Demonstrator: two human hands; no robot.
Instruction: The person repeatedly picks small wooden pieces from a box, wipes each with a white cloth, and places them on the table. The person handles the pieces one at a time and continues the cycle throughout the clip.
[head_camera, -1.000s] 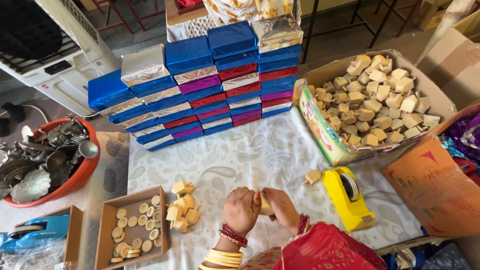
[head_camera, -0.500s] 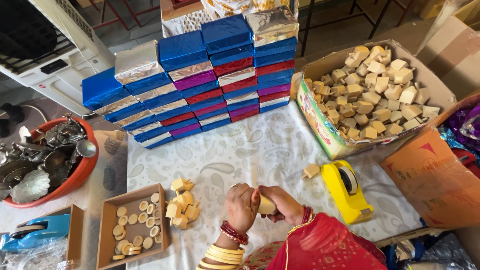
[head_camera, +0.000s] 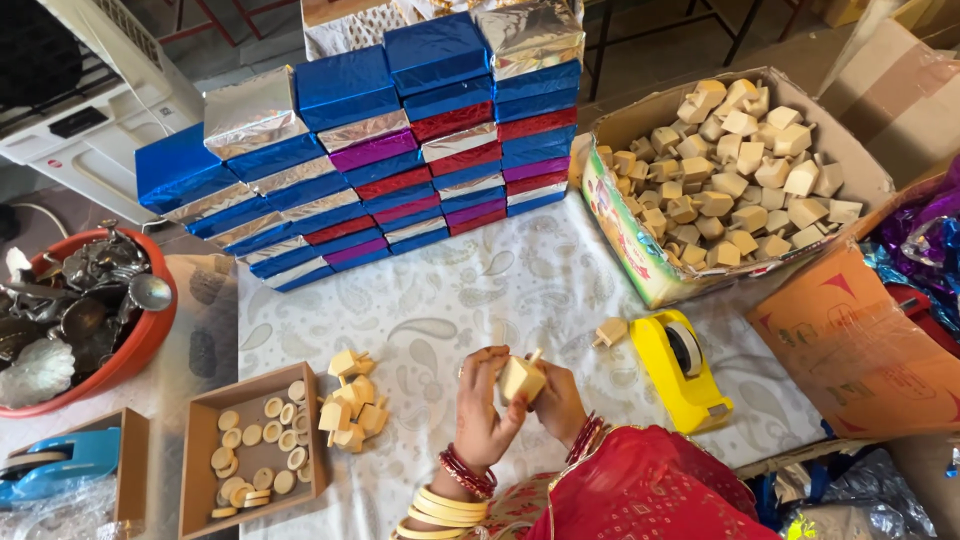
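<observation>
Behind both hands (head_camera: 520, 400), foil-wrapped boxes (head_camera: 380, 150) (blue, silver, red, purple) stand stacked.

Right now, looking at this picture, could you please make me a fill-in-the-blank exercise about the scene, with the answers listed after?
1. Both hands, the left hand and the right hand, hold one small ____ block.
2. The tape dispenser beside the right hand is ____ in colour.
3. The round discs lie in a small ____ box.
4. The large carton is full of blocks of the same ____ colour.

Answers: wooden; yellow; cardboard; pale
</observation>
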